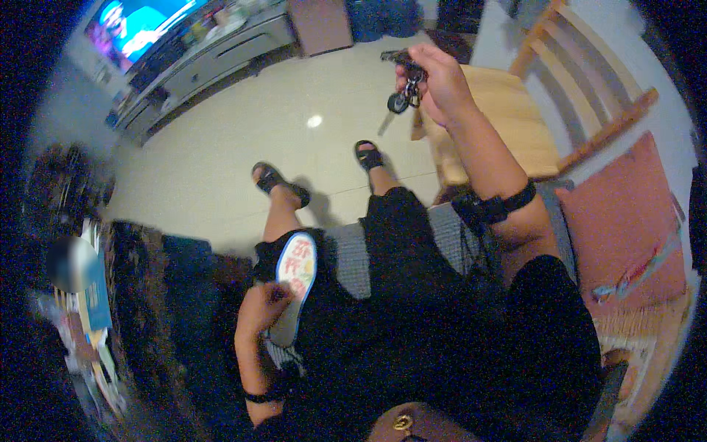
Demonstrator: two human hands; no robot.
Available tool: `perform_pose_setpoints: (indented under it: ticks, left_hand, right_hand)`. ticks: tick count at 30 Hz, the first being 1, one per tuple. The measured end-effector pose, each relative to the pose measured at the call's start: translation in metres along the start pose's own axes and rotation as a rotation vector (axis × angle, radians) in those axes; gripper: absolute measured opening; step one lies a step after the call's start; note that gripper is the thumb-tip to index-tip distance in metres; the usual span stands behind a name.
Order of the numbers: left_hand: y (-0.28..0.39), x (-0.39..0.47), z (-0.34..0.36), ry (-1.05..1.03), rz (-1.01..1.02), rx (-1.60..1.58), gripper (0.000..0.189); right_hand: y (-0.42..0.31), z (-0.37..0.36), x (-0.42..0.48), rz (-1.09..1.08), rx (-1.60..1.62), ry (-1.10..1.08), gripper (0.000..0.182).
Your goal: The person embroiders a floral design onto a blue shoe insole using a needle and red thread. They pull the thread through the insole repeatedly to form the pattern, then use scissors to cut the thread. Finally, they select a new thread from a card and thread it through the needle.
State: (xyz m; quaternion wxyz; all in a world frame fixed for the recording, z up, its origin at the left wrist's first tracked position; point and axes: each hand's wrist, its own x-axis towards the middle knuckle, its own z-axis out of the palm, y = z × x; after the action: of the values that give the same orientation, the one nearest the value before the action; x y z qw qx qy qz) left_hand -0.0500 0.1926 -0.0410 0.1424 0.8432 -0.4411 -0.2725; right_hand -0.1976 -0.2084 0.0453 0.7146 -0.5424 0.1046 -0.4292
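Note:
Raised at the upper right, my right hand [439,83] grips a bunch of keys [406,99] on a ring, with a dark piece between thumb and fingers and one long key hanging down. My left hand [270,306] rests at a shoe insole [298,262] lying lengthwise on my left thigh. The insole is white with a blue edge and bears red characters. My left fingers are blurred and lie over its middle part; whether they grip it is unclear. Black straps go round both forearms.
A wooden chair [508,121] stands at the right, beside a reddish cushion [618,221]. A low cabinet [221,66] and a lit television [143,27] are at the upper left. Books and papers [96,298] are stacked at the left. My sandalled feet are on the tiled floor [221,154].

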Motion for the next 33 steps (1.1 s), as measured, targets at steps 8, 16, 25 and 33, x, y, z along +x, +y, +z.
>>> perform_pose_setpoints:
  ticks: [8, 16, 25, 33]
  left_hand:
    - [-0.007, -0.008, -0.002, 0.064, -0.141, 0.092, 0.030]
    - [-0.005, -0.018, -0.009, 0.137, -0.126, 0.121, 0.026]
    - [-0.006, -0.027, -0.008, 0.630, 0.132, -0.026, 0.040]
    - [-0.004, -0.008, -0.008, 0.748, 0.417, -0.148, 0.031]
  right_hand:
    - [0.062, 0.141, -0.071, 0.430, -0.178, -0.442, 0.017]
    - [0.161, 0.148, -0.118, 0.265, -0.508, -0.955, 0.018]
    - [0.174, 0.178, -0.136, 0.484, -0.472, -0.850, 0.020]
    - [0.149, 0.181, -0.128, 0.362, -0.515, -1.036, 0.024]
